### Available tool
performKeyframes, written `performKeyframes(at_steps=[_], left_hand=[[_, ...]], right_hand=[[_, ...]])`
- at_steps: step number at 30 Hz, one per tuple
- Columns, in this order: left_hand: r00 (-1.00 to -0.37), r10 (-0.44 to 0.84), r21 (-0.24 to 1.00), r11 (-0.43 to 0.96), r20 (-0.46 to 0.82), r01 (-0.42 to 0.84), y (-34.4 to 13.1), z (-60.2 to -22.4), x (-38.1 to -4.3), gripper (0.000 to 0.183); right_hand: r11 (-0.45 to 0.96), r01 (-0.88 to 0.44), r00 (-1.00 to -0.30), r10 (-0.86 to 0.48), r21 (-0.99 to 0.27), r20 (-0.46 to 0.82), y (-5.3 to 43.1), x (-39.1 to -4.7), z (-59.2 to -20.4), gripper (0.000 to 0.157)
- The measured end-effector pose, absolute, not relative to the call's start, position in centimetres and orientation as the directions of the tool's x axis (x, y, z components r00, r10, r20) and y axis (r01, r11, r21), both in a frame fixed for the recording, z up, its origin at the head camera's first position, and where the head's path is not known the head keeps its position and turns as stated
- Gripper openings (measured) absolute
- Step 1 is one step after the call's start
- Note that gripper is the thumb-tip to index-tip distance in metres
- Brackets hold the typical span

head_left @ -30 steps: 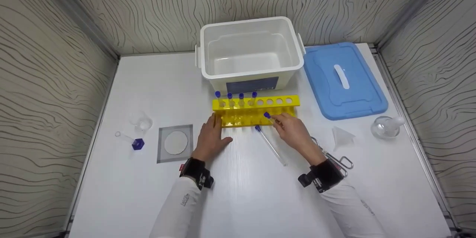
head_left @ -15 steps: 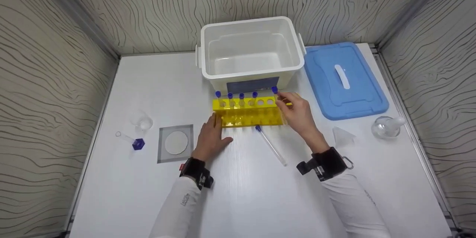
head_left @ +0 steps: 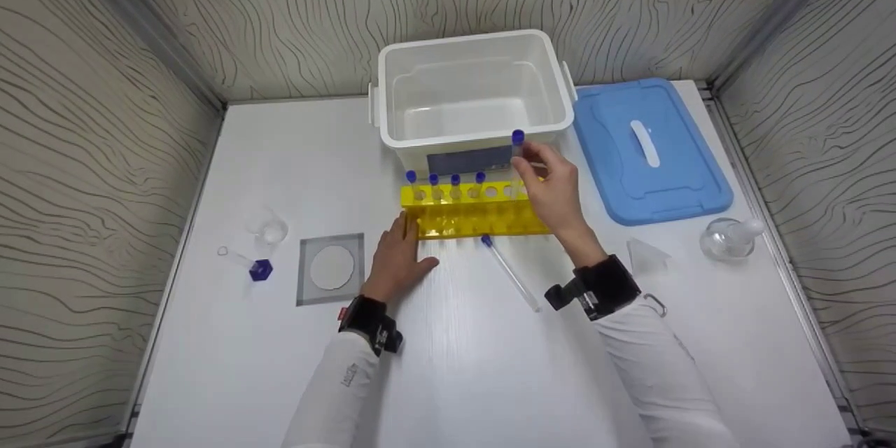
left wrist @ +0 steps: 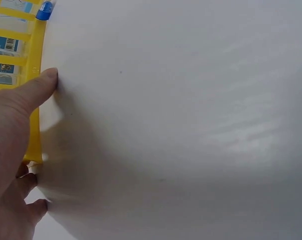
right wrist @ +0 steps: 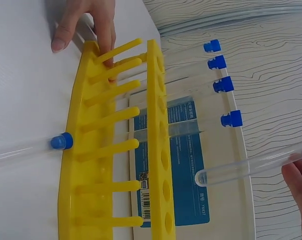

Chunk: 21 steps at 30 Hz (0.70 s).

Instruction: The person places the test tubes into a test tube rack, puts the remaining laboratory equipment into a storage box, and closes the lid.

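Note:
My right hand pinches a clear test tube with a blue cap, between thumb and fingers. The tube is raised over the right part of the yellow test tube rack; in the right wrist view its rounded bottom is apart from the rack's top bar. Several blue-capped tubes stand in the holes toward the rack's left end. At that end rests my left hand, fingers against the rack and thumb spread out. Another capped test tube lies on the table before the rack.
Behind the rack stands an open white bin, its blue lid to the right. A plastic funnel and a glass bottle are at right. At left are a grey square mesh, a beaker and a purple-based cylinder.
My right hand has carried the capped test tube up from in front of the rack to above its top bar. The left hand has stayed at the rack's left end.

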State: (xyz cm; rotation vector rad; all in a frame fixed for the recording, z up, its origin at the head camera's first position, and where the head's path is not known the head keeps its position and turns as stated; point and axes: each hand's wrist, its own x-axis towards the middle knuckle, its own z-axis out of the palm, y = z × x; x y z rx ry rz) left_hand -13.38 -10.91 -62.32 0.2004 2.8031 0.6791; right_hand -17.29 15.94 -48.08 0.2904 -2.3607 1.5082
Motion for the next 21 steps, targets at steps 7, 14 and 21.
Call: performKeyframes(at_steps=[7, 14, 21], left_hand=[[-0.957, 0.186, 0.447, 0.892, -0.22, 0.07, -10.8, -62.2, -13.5, 0.097], [-0.958, 0.186, 0.453, 0.889, -0.216, 0.07, -10.7, -62.2, -13.5, 0.098], [-0.958, 0.185, 0.47, 0.88, -0.22, 0.062, -10.7, -62.1, -13.6, 0.1]], right_hand=[[0.388, -0.336, -0.93, 0.01, -0.858, 0.368, 15.0, -18.1, -48.1, 0.03], [0.329, -0.251, -0.964, 0.002, -0.91, 0.266, 14.4, -18.1, -49.6, 0.034], [0.333, -0.218, -0.974, -0.018, -0.918, 0.224, 14.2, -18.1, -51.5, 0.031]])
